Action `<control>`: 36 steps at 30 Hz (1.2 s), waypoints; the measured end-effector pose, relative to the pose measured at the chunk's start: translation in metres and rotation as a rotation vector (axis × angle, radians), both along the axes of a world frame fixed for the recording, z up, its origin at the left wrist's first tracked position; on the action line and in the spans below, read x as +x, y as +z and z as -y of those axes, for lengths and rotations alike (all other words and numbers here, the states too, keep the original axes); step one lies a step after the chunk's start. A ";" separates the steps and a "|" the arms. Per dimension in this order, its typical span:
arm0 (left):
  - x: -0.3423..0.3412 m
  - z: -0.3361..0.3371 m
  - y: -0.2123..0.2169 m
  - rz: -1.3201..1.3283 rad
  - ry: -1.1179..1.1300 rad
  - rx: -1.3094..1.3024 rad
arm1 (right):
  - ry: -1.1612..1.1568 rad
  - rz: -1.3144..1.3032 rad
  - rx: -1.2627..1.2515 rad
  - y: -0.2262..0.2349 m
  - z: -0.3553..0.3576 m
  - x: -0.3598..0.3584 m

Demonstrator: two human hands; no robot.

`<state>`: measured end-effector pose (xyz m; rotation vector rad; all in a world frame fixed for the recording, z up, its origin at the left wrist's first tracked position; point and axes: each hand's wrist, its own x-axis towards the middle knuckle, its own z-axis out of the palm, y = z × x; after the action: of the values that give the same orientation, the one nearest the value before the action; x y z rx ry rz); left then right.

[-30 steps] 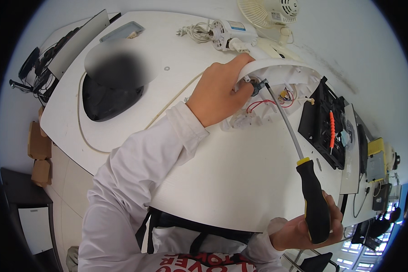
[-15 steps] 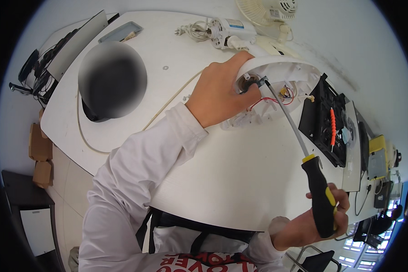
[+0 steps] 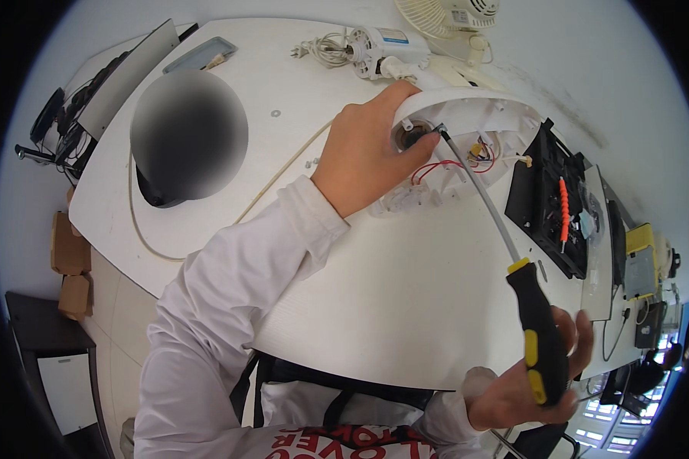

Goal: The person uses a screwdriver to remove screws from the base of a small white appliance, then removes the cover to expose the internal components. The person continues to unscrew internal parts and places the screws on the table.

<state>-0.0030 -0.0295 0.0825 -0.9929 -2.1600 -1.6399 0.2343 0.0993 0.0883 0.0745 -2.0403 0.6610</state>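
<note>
My left hand [image 3: 369,153] is closed on the left rim of a white plastic housing [image 3: 467,96], its fingers behind the wall and its thumb inside. By the thumb sits a dark round part [image 3: 413,136], partly covered. Red wires [image 3: 444,164] run through the ribbed inside of the housing. My right hand [image 3: 509,396] grips the black and yellow handle of a long screwdriver [image 3: 542,329]. The shaft slants up and left into the housing, where its tip meets a small metal piece [image 3: 439,128] beside my left thumb. Whether a screw is under the tip I cannot tell.
A black tool case [image 3: 547,203] with an orange-handled tool lies open at the right. Behind the housing are a white motor unit [image 3: 390,53] with coiled cord and a cream fan [image 3: 429,17]. Left stand a blurred dark round object [image 3: 190,138], a cable [image 3: 283,168] and a grey tray [image 3: 199,55].
The screwdriver handle has turned about its axis, and my right fingers have shifted and opened slightly around it. My left hand still holds the housing; the whole view has drifted slightly.
</note>
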 end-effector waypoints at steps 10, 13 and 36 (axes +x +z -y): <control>0.001 -0.001 0.003 0.043 -0.024 0.007 | 0.225 -0.138 -0.346 -0.007 -0.007 0.023; 0.000 0.000 0.000 0.009 -0.010 0.000 | 0.138 0.008 0.142 0.005 -0.008 0.016; 0.001 0.005 0.009 -0.172 0.036 0.001 | -0.078 0.097 0.080 0.022 0.011 0.005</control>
<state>-0.0020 -0.0342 0.0915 -1.0478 -2.0522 -1.4813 0.2395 0.0886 0.1108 0.0094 -2.1510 0.5437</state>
